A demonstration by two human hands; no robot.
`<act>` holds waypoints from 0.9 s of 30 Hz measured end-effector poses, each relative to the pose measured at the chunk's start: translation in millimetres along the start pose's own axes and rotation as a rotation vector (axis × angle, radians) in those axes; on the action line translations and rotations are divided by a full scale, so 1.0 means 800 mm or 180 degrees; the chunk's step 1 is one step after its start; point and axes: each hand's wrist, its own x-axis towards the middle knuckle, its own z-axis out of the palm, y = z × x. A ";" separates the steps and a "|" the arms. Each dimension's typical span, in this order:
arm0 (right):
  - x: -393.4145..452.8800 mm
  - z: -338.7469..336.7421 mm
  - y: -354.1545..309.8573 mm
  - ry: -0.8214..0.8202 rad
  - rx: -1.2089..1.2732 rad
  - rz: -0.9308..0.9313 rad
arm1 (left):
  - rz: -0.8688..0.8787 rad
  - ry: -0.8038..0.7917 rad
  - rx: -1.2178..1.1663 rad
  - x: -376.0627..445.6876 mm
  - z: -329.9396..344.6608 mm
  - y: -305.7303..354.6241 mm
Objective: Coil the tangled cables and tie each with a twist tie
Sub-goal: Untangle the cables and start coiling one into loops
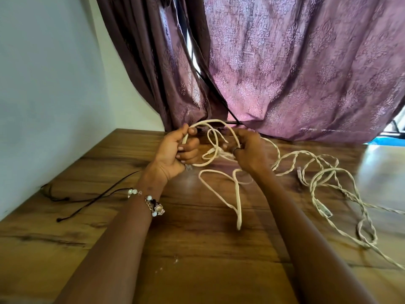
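Two bare hands meet above the far middle of a brown wood-grain bench (pixel 197 270), and both hold parts of one cream-white round cable (pixel 237 194). We see the left hand (pixel 175 150) with its fingers curled round the left side of a raised loop, the thumb on the cable near the top of the arc. We see the right hand (pixel 247 148) with its fingers bent round the right side of the same loop, where several strands cross in a small knot; a dark ring sits on one finger. Between the two hands a smaller loop and a short loose end stand up inside the big arc. Below the hands the cable drops to the bench in a heart-shaped bend, and one long narrow loop reaches toward us.

To the right, a long twisted run of cream cable (pixel 328 172) lies in loose tangled loops on the bench and trails off at the right edge; we cannot tell whether it is the same cable as the one held. A pale connector end (pixel 322 208) rests among those loops. On the left, a thin black cord (pixel 92 200) lies slack on the bench, well apart from the cream loops. A beaded bracelet with white beads (pixel 151 202) circles the left wrist. Behind the bench hangs a mauve patterned curtain (pixel 295 62), beside a pale plain wall (pixel 43 84).
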 end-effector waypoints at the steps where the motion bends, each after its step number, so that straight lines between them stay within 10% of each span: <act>1: 0.000 -0.003 0.000 -0.0278 -0.0076 0.0020 | 0.0095 -0.0005 -0.0058 0.000 0.001 0.003; 10: -0.005 -0.047 -0.022 -0.1855 -0.1406 -0.0335 | 0.0989 0.0141 -0.0625 -0.006 -0.013 0.026; 14: -0.002 -0.068 0.000 -0.1646 -0.2164 -0.0329 | 0.1616 0.0381 -0.1067 -0.016 -0.026 0.047; 21: -0.002 -0.072 0.005 -0.0464 -0.0867 -0.0889 | 0.1072 0.0859 -0.0287 -0.007 -0.027 0.031; 27: -0.007 -0.060 -0.023 -0.1406 -0.2415 -0.1395 | 0.1189 0.0923 -0.0163 -0.008 -0.020 0.031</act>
